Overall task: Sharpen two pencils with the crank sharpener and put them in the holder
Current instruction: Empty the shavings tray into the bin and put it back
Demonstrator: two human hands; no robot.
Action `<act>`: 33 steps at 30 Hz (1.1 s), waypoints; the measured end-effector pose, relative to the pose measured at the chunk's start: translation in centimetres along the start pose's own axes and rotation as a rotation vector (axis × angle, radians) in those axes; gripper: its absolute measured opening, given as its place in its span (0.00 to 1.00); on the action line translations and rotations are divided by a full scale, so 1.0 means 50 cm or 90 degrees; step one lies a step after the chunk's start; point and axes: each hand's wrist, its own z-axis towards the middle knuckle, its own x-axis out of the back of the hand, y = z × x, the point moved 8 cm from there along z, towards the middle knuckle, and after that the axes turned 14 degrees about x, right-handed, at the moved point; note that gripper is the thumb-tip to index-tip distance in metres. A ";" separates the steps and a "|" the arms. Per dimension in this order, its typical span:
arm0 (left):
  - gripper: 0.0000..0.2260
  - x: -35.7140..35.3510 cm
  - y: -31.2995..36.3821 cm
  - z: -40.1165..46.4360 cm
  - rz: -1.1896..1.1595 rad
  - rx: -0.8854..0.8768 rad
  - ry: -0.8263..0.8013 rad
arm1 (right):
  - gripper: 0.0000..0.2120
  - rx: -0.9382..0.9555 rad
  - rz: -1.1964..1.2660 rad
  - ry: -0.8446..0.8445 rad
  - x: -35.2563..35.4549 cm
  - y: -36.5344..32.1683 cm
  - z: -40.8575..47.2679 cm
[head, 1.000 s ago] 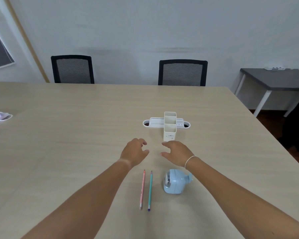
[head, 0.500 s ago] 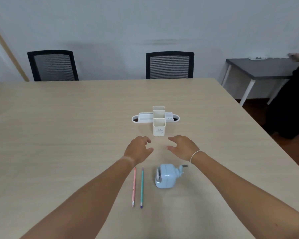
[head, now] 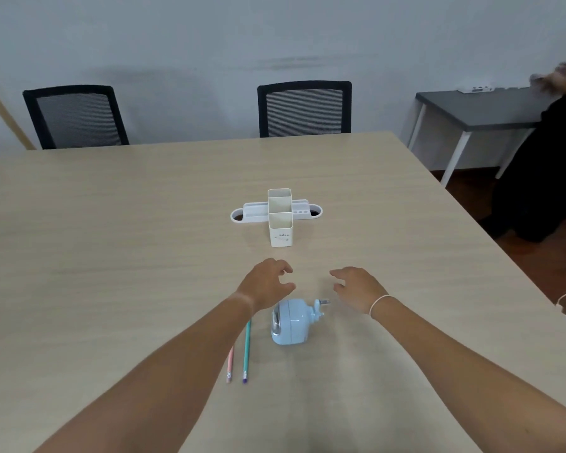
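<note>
Hovered over the table (head: 111, 256): left hand (head: 267, 284) and right hand (head: 356, 289), fingers loosely curled, holding nothing. Sharpener (head: 290, 322) just below both; pencils (head: 246, 351) under left forearm; holder (head: 280, 217) beyond.

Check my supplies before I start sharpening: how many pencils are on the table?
2. The pink pencil lies left of the sharpener, partly hidden under the left forearm; the teal pencil lies beside it, nearer the sharpener. None stands in the holder.
</note>
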 end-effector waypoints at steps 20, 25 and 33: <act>0.24 -0.086 -0.010 -0.027 0.115 -0.002 -0.136 | 0.34 0.039 0.218 -0.065 -0.182 -0.005 -0.031; 0.25 -0.088 -0.011 -0.029 0.109 0.000 -0.138 | 0.37 0.053 0.163 -0.064 -0.204 -0.010 -0.027; 0.25 -0.090 -0.008 -0.034 0.133 -0.004 -0.146 | 0.33 0.056 0.180 -0.040 -0.207 -0.008 -0.016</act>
